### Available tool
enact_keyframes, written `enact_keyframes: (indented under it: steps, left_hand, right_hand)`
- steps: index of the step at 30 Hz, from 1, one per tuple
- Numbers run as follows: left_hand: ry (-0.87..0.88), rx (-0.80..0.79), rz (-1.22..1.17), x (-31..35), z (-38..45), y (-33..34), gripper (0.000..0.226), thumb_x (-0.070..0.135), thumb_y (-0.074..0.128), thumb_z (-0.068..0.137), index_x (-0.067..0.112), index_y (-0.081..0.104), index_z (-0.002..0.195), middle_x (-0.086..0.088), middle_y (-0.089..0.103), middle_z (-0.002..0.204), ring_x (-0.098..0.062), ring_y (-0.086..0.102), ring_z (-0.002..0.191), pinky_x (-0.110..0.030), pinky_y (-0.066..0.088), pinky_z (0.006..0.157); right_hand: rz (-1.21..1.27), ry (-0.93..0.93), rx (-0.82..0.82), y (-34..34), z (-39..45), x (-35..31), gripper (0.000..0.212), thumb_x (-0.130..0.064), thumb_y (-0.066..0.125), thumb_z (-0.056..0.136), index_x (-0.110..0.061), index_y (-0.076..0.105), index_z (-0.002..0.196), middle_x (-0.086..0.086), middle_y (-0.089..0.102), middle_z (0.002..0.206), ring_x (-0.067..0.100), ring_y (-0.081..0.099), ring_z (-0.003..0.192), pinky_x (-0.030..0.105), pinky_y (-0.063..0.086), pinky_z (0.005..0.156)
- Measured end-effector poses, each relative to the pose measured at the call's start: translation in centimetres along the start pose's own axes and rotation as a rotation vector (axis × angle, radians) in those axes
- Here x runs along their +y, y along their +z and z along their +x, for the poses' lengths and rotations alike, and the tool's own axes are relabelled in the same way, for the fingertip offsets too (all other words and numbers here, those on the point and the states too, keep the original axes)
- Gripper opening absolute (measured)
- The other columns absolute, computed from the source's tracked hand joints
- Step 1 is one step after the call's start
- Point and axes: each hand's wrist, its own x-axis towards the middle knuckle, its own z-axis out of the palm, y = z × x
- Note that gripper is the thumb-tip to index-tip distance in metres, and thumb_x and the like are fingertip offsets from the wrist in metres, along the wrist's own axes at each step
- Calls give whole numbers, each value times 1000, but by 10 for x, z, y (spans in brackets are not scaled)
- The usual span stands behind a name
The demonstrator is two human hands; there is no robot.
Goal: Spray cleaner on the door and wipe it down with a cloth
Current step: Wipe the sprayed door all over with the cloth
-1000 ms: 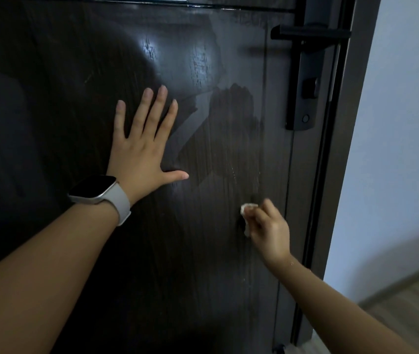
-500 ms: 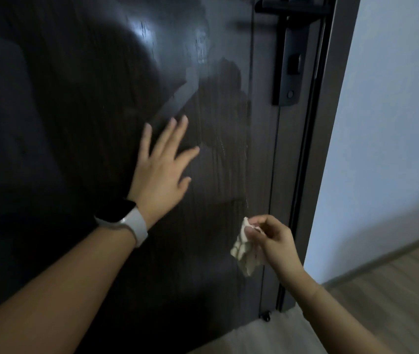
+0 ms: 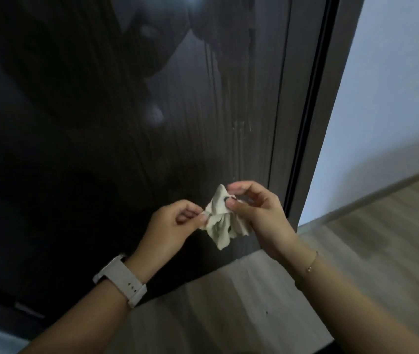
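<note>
Dark wood-grain door [image 3: 101,123], streaked with wet runs toward 1 o'clock; pale wall [image 3: 395,85] at 2 o'clock, wooden floor [image 3: 228,302] along 5 o'clock. Crumpled pale cloth [image 3: 222,223] hung at centre, clear of the door. Left hand [image 3: 172,226] pinched its 9 o'clock edge; right hand [image 3: 259,213] gripped its 3 o'clock side. White watch [image 3: 121,279] at 7 o'clock.

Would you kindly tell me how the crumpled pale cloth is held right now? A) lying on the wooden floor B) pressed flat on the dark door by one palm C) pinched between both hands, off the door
C: the left hand and right hand both pinch the crumpled pale cloth in the air before the dark wood-grain door.
</note>
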Motion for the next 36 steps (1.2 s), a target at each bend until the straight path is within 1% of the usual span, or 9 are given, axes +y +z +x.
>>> enact_keyframes:
  steps: [4, 9, 13, 18, 22, 24, 27, 31, 36]
  left_hand:
    - [-124, 1, -19, -26, -11, -16, 8, 14, 67, 89, 20, 70, 85, 1, 71, 82, -16, 66, 82, -25, 51, 79]
    - [-330, 128, -381, -29, -6, -43, 15, 12, 50, 99, 14, 61, 88, 0, 64, 80, -12, 60, 76, -25, 48, 69]
    - [-342, 167, -417, -32, -9, -68, 14, 13, 48, 100, 14, 61, 97, -1, 67, 98, -12, 65, 95, -29, 52, 84]
    - [-333, 123, -369, -37, -17, -69, 10, 15, 49, 101, 14, 58, 99, -5, 69, 94, -19, 67, 96, -32, 56, 86]
    - [-304, 83, -431, -36, -24, -64, 7, 14, 55, 97, 13, 62, 101, -5, 72, 94, -16, 70, 94, -28, 56, 82]
    - [-270, 60, -390, -33, -26, -64, 7, 10, 59, 95, 11, 64, 100, -5, 73, 96, -15, 69, 94, -27, 57, 84]
    - [-198, 20, -265, -30, -27, -68, 9, 5, 60, 92, 11, 67, 96, -8, 73, 103, -14, 67, 94, -27, 53, 88]
    - [-109, -49, -236, -28, -34, -74, 9, 1, 57, 93, 7, 63, 95, -1, 75, 103, -10, 69, 97, -19, 53, 85]
    - [-63, -98, -244, -27, -39, -73, 12, -1, 51, 96, 7, 60, 96, 1, 73, 107, -11, 69, 101, -19, 53, 82]
  right_hand:
    - [-161, 32, -36, 3, 2, 11, 21, 7, 72, 80, -10, 69, 92, 3, 69, 84, 15, 66, 74, 25, 56, 62]
    - [-399, 109, -126, -5, 11, 15, 16, -9, 68, 89, -12, 72, 103, 16, 70, 92, 22, 60, 72, 32, 48, 62]
    - [-491, 115, -130, -9, 18, 16, 19, -14, 60, 96, -18, 71, 110, 18, 69, 96, 17, 59, 73, 31, 48, 64]
    - [-766, 121, -291, -1, 22, 21, 24, -26, 43, 104, -33, 63, 115, -11, 66, 99, -8, 59, 79, 9, 45, 67]
    - [-651, 248, -475, 22, 12, 27, 43, -59, 52, 88, -30, 65, 116, -14, 68, 98, 2, 63, 90, 18, 50, 80]
    - [-728, 178, -567, 30, 11, 34, 29, -50, 61, 88, -26, 72, 100, -5, 64, 84, 5, 59, 78, 21, 47, 71]
    - [-689, 77, -476, 31, 13, 41, 20, -27, 62, 93, -19, 74, 79, 3, 56, 91, 6, 57, 86, 15, 43, 80]
    - [-472, 229, -369, 37, 13, 36, 24, -23, 53, 98, -5, 68, 105, 8, 66, 113, 13, 66, 103, 8, 45, 85]
    - [-552, 357, -572, 55, 5, 52, 33, -29, 64, 92, -19, 65, 123, 0, 70, 112, 13, 66, 105, 26, 50, 97]
